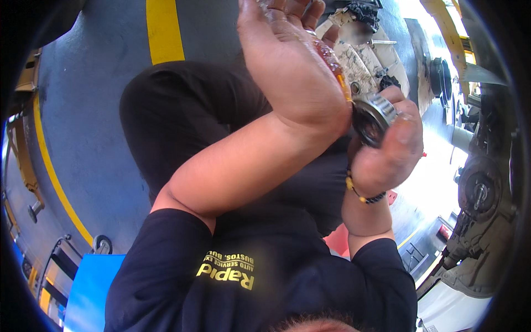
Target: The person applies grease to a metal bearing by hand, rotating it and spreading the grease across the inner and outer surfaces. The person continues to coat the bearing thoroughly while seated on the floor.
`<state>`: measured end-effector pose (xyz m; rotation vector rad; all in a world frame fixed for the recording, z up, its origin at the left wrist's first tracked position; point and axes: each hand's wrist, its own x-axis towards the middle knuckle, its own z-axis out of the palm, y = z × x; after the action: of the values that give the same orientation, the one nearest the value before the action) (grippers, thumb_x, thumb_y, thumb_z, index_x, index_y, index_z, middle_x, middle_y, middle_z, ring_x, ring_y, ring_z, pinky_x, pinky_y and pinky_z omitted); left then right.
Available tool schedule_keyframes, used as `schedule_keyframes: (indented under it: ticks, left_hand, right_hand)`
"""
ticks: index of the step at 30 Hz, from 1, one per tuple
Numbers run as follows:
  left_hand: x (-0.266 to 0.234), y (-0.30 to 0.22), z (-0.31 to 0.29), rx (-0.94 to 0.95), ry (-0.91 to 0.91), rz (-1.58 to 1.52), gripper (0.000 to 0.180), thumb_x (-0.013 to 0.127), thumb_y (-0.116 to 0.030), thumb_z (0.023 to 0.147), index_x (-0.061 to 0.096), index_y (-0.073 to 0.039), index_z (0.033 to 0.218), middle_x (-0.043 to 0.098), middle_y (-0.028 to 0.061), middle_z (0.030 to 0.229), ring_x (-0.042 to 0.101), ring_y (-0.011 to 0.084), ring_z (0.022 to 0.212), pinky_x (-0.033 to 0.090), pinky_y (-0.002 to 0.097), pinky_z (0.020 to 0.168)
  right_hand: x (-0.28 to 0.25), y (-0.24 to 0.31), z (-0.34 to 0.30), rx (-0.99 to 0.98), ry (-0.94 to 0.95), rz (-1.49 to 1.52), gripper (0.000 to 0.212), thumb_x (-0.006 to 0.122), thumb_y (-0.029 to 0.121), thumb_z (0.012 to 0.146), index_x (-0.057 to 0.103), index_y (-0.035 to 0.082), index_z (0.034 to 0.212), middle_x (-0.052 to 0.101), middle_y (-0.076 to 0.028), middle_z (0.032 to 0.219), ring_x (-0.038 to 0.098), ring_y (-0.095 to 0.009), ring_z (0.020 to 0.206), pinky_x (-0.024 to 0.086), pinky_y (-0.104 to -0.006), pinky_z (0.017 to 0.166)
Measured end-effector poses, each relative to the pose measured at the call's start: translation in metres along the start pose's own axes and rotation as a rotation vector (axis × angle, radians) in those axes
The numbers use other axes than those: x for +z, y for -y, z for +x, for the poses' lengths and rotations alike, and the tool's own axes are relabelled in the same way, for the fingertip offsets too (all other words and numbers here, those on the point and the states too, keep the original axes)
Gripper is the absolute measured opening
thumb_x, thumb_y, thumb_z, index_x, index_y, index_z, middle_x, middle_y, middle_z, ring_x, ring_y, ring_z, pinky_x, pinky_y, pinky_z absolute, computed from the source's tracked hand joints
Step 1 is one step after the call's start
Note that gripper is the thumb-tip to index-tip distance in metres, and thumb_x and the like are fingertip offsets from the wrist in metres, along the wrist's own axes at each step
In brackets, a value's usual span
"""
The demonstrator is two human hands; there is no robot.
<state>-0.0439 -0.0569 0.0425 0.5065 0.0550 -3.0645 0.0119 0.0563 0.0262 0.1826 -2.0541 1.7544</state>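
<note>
My left hand (293, 72) is raised with its palm turned to the right and its fingers loosely apart. Amber grease (331, 58) coats the palm in a thick, glossy smear, with some on the fingers. A metal roller bearing (378, 108) is gripped in my right hand (395, 146), thumb on the near side and fingers wrapped behind it. The bearing's edge is at the heel of my left palm, where the grease ends; whether it touches is hard to tell. My right hand is a little blurred.
Beyond my hands lies a stained cardboard sheet (395, 58) with a small ring (355, 87), dark greasy parts (362, 14) and tools. A wheel hub (480, 191) of a vehicle stands at the right. A blue box (91, 290) is at lower left, near yellow floor lines (165, 33).
</note>
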Motion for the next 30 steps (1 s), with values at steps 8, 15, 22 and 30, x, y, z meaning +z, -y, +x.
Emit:
schedule_keyframes:
  ticks: [8,15,22,30]
  left_hand:
    - [-0.008,0.002,0.004,-0.046,0.107,-0.078,0.061,0.042,-0.062,0.094,0.057,-0.009,0.121,0.055,0.0123,0.12,0.046,0.0254,0.117,0.027,0.0446,0.106]
    - [-0.009,0.003,0.003,-0.007,0.095,-0.053,0.061,0.042,-0.062,0.094,0.058,-0.009,0.12,0.056,0.0128,0.12,0.046,0.0261,0.118,0.026,0.0456,0.107]
    - [-0.011,-0.003,0.017,-0.026,0.091,-0.044,0.06,0.042,-0.062,0.094,0.058,-0.009,0.118,0.057,0.0133,0.119,0.047,0.0268,0.119,0.026,0.0466,0.109]
    - [-0.013,-0.008,0.014,-0.237,0.191,-0.163,0.06,0.042,-0.062,0.094,0.057,-0.009,0.119,0.057,0.0141,0.12,0.047,0.0277,0.119,0.026,0.047,0.11]
  right_hand:
    - [-0.003,-0.005,0.028,0.362,-0.163,0.285,0.04,0.05,0.041,0.103,0.06,0.002,0.101,0.061,-0.005,0.08,0.055,-0.01,0.07,0.041,-0.0238,0.053]
    - [0.019,0.004,0.012,0.066,0.023,-0.144,0.038,0.056,0.033,0.101,0.062,-0.005,0.099,0.061,-0.005,0.085,0.053,-0.01,0.076,0.041,-0.022,0.069]
    - [-0.005,0.025,0.035,0.337,0.13,-0.123,0.035,0.059,0.032,0.099,0.064,0.0,0.085,0.06,-0.002,0.077,0.05,-0.007,0.067,0.04,-0.0219,0.061]
    - [-0.023,-0.004,0.048,0.516,0.145,0.579,0.041,0.048,0.044,0.104,0.06,0.005,0.1,0.069,-0.012,0.091,0.064,-0.018,0.074,0.051,-0.0286,0.06]
